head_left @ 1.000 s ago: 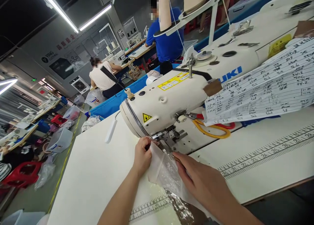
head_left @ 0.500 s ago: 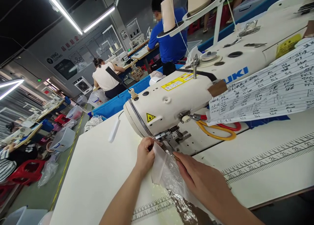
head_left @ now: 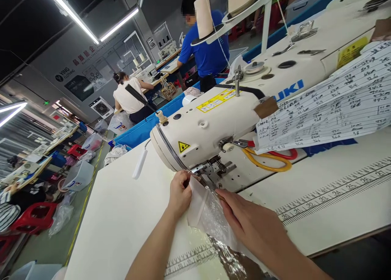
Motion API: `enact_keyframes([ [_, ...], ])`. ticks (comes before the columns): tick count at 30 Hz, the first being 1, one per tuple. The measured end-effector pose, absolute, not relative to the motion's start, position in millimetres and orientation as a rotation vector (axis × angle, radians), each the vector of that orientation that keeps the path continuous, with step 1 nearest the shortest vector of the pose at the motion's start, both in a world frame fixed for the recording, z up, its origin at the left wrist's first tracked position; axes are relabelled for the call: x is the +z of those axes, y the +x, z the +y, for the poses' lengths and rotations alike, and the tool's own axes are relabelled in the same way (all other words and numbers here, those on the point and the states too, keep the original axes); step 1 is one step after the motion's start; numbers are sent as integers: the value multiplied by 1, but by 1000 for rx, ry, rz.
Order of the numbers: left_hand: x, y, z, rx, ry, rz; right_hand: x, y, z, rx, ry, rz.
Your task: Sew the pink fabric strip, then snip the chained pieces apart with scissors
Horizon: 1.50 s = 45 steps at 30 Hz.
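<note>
Very little shifts over this last second: your view sways a touch to one side and back, while your left hand [head_left: 181, 194] and right hand [head_left: 255, 227] keep almost the same places at the head of the sewing machine [head_left: 198, 133]. Your left grip is a pinch on the upper corner of the thin white cloth [head_left: 200, 208], right up beside the presser foot area [head_left: 210, 168]. Your right grip is closed around a slim tool [head_left: 215, 193], its metallic end pointing toward that same spot; you have it too well covered for me to tell what kind it is. The cloth stays stretched between your hands, its upper edge near the needle and its lower part draped toward you over the table [head_left: 116, 219], partly hidden beneath your right hand. Whether its edge actually sits under the foot, I cannot tell. The printed ruler [head_left: 191, 259] and the handwritten sheet [head_left: 324, 104] stay put too. To my eye, such stillness suggests a careful positioning moment rather than cloth being fed through: no visible advance in the work, but nothing slipping from your hold either.
</note>
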<state>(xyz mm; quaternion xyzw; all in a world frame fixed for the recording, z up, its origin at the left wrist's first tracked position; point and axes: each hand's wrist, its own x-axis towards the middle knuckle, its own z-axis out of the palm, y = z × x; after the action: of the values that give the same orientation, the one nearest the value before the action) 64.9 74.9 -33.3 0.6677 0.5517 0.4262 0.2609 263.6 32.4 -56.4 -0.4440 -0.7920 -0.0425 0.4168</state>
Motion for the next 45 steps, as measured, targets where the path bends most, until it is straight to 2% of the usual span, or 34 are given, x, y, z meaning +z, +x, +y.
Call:
enact_keyframes([
  [23, -38, 62, 78, 1134, 1856, 1523, -56, 264, 30, -146, -1112, -2023],
  [35, -40, 65, 76, 1064, 2161, 1587, -57, 263, 29, -204, -1131, -2060],
  [45, -39, 65, 75, 1160, 1988, 1546, -55, 262, 28, -158, -1157, -2052],
])
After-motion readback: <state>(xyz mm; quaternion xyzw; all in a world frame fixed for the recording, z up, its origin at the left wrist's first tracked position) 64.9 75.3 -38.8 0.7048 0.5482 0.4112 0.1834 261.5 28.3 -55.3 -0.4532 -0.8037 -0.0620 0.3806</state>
